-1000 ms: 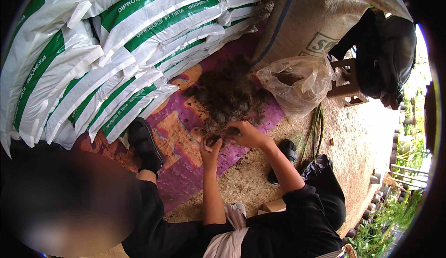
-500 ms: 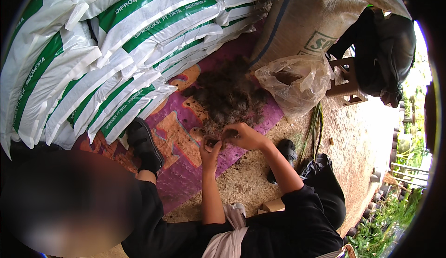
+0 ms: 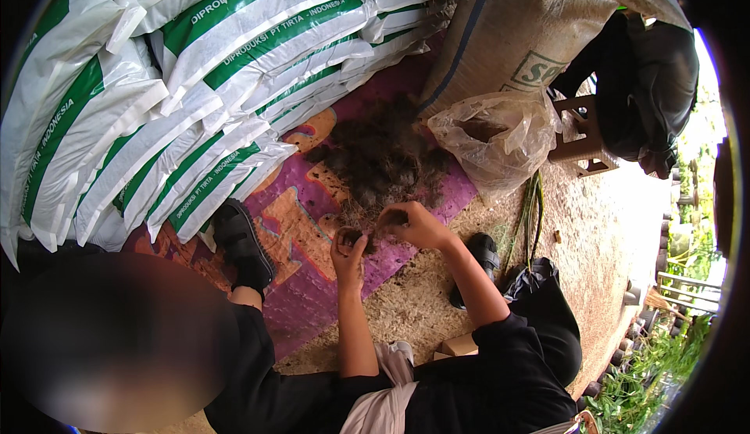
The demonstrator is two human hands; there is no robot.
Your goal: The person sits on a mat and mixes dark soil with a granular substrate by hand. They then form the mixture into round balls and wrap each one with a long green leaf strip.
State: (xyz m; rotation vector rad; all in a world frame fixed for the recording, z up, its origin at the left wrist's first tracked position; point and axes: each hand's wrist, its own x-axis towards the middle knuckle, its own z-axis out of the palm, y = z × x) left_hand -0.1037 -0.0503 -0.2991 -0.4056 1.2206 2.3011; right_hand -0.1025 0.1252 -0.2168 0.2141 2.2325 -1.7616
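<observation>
My left hand point(image 3: 348, 260) is curled, thumb and fingers closed round a small dark fibrous clump point(image 3: 353, 238). Just to its right, my right hand point(image 3: 414, 225) has its fingers bent down, dark bits about the fingertips; what they hold is too small to make out. Both hands are just short of a loose heap of dark, stringy fibre point(image 3: 388, 157), which lies on a purple and orange printed mat point(image 3: 312, 309). Crumbs of the same stuff are scattered over the mat round the hands.
White and green filled sacks point(image 3: 211, 59) are stacked at the left. A tall woven sack point(image 3: 500, 35) and a crumpled clear plastic bag point(image 3: 500, 141) stand beyond the heap, by a brown plastic stool point(image 3: 582, 141). A black sandal point(image 3: 244, 239) is at the left, on a foot.
My right hand has lifted slightly up and to the right. My left hand has shifted a little left, so the gap between them is wider.
</observation>
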